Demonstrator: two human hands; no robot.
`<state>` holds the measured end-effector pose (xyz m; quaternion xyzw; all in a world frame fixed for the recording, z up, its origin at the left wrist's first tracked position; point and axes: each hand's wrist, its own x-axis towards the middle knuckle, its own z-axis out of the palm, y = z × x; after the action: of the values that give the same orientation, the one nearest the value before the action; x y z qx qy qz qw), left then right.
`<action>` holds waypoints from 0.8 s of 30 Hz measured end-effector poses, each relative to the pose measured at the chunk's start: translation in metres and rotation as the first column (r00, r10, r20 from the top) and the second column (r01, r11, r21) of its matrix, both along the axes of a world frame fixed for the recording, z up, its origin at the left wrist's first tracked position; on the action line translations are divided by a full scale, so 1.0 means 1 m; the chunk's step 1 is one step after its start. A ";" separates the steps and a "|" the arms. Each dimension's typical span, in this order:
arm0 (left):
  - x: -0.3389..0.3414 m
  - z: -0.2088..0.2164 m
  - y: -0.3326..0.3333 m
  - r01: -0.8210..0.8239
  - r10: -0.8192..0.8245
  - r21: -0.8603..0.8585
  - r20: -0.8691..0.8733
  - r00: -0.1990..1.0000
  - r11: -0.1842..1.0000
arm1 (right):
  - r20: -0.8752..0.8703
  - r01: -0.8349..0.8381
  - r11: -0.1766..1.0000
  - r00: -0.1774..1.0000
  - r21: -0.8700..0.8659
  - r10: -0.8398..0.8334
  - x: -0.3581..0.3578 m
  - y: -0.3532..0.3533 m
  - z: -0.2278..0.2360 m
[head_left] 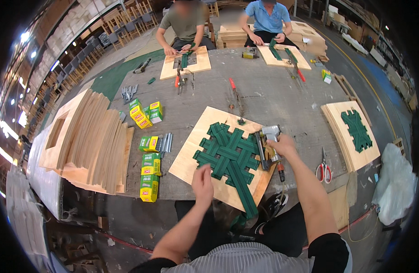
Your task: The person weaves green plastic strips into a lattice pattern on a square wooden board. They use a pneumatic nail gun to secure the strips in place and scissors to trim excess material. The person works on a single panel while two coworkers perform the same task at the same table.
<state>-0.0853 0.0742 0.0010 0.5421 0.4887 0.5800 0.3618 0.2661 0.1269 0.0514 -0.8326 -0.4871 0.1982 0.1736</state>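
My right hand (284,146) grips a pneumatic staple gun (269,136) at the right edge of a light wooden board (186,164). Green elastic webbing (230,152) is woven in a lattice over the board's middle. One long webbing strip (246,200) runs loose across the board and hangs past its near edge. My left hand (202,183) is above the left part of the board, beside the webbing. Its fingers are curled together, and whatever they may hold is hidden. The board lies turned at an angle at the table's near edge.
Staple boxes (150,164) and a stack of cut-out boards (89,141) stand left. Right are scissors (324,168) and a finished webbed board (350,132). A red-handled tool (232,84) lies ahead. Two people work across the table (205,93) on framed boards (200,63).
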 end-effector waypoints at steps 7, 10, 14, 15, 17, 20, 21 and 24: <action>0.021 -0.004 -0.155 0.389 -0.131 -0.706 0.393 0.910 0.591 | -0.263 0.014 0.854 0.954 0.521 0.145 -0.033 -0.088 -0.007; 0.052 -0.015 -0.149 0.645 -0.276 -0.643 0.586 0.762 0.413 | -0.501 0.147 0.834 0.848 0.532 0.170 -0.040 -0.119 -0.030; 0.061 -0.012 -0.151 0.681 -0.212 -0.730 0.658 0.723 0.058 | -0.517 0.036 0.869 0.816 0.493 0.259 -0.059 -0.150 -0.041; 0.063 -0.011 -0.155 0.682 -0.203 -0.731 0.665 0.719 0.024 | -0.494 -0.013 0.887 0.827 0.461 0.269 -0.061 -0.159 -0.041; 0.060 -0.007 -0.163 0.730 -0.278 -0.681 0.693 0.666 0.052 | -0.595 -0.041 0.954 0.773 0.298 0.219 -0.066 -0.169 -0.033; 0.052 0.005 -0.181 0.820 -0.479 -0.572 0.713 0.512 0.026 | -0.854 -0.116 0.990 0.519 -0.086 -0.014 -0.086 -0.178 -0.020; 0.052 0.007 -0.190 0.831 -0.590 -0.555 0.662 0.461 0.027 | -0.884 -0.169 0.980 0.467 -0.105 -0.014 -0.090 -0.178 -0.019; 0.051 0.017 -0.206 0.868 -0.841 -0.497 0.464 0.277 0.011 | -0.958 -0.310 0.940 0.284 -0.140 -0.049 -0.107 -0.167 -0.025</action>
<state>-0.0340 -0.1322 0.0176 0.5367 0.2266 0.0264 0.8124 0.1589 -0.0399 0.0267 -0.5236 -0.3195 0.7374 0.2828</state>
